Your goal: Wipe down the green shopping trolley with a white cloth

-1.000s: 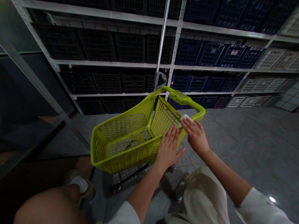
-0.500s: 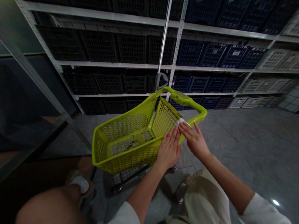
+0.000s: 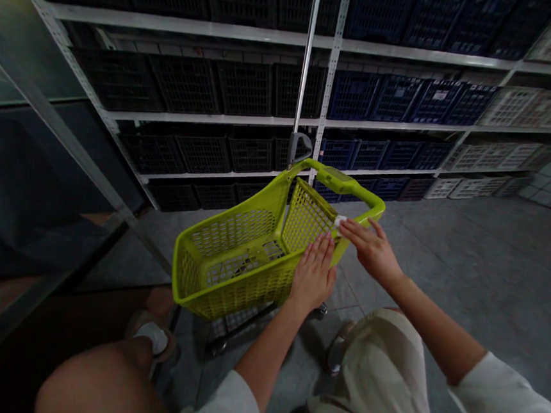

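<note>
head view is looking down at a lime-green plastic shopping basket (image 3: 229,292) that is sitting on a low wheeled frame (image 3: 230,334), with a thin metal pole (image 3: 306,61) rising behind it. the left hand (image 3: 314,274) is lying flat against the outside of the basket's near wall, fingers spread and pointing up toward the rim, so its grip is open and holding nothing. the right hand (image 3: 372,250) is reaching in from the right with its fingers stretched out, the fingertips (image 3: 350,229) touching a small white cloth (image 3: 338,221) that is sitting on the basket's rim, close to the corner by the handle (image 3: 340,180). whether the right grip is pinching the cloth or only pressing on it, the view is not showing. the two hands are staying just apart from each other. the basket is standing over a grey floor (image 3: 492,270), in front of white metal shelving (image 3: 215,121) that is carrying rows of black crates (image 3: 184,83), blue crates (image 3: 395,98) and white crates (image 3: 509,106). a white sleeve (image 3: 500,400) is covering the right upper arm, beige fabric (image 3: 376,376) is hanging below the hands, and a bare knee (image 3: 100,387) and a shoe (image 3: 152,340) are showing at the bottom left.
</note>
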Demonstrator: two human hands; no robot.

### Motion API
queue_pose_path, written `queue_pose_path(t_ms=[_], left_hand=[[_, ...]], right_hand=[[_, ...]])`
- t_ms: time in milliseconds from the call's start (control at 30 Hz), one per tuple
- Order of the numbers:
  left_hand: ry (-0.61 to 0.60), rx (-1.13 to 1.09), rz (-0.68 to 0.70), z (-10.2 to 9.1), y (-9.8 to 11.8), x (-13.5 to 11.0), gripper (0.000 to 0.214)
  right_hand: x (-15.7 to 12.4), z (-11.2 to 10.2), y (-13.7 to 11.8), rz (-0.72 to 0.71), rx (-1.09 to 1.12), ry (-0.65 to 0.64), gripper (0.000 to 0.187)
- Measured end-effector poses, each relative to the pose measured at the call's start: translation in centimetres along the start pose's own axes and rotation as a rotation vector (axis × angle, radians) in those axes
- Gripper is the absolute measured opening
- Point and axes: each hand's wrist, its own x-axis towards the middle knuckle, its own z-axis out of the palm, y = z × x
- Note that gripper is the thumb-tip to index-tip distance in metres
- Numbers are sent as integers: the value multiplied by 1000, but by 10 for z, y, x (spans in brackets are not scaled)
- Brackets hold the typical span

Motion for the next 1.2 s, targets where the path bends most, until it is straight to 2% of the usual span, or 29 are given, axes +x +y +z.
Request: queue_pose_path(t_ms=[100, 167, 233, 300, 367, 433, 500, 567, 633, 733, 800, 833, 900, 967, 1033, 1100, 1200], left_hand=[[8, -25, 0, 1, 0, 0, 65], [20, -36, -4, 2, 1, 1, 64], [24, -39, -7, 2, 1, 0, 64], [22, -32, -10, 1, 1, 0, 64], [12, -20, -8, 0, 1, -1, 63], [0, -7, -4, 0, 0, -1, 63], [-6, 2, -3, 0, 0, 0, 64], [0, 5, -9, 0, 0, 0, 64], [7, 1, -11, 0, 1, 0, 64], [7, -8, -12, -1, 3, 0, 63], [6, -10, -15, -2, 2, 0, 63], [5, -11, -16, -3, 2, 0, 63], [3, -13, -13, -2, 2, 0, 64], [2, -14, -12, -2, 2, 0, 64], [6, -13, -15, -1, 3, 0, 64], [10, -14, -19, 0, 4, 0, 64], [12, -16, -20, -2, 5, 1, 64]], right_hand=[[1, -3, 31, 193, -79, 107, 59], [2, -1, 30, 270, -127, 157, 56], [1, 3, 10, 220, -122, 133, 55], [0, 5, -14, 92, -67, 60, 57], [-2, 4, -20, -1, -20, 0, 58], [-1, 0, -2, 33, -27, 7, 59], [1, -2, 27, 170, -75, 76, 57], [2, -2, 43, 295, -121, 151, 53], [3, 1, 34, 297, -124, 162, 51], [1, 5, -10, 107, -41, 56, 56], [-1, 4, -28, 1, 16, -15, 61], [-1, 3, -28, -21, 29, -39, 63], [0, -2, -8, 3, 17, -40, 64], [2, -4, 21, 108, -29, 13, 64], [3, -4, 38, 237, -77, 90, 62], [3, -1, 30, 285, -90, 134, 59], [-2, 4, -9, 144, -34, 90, 59]])
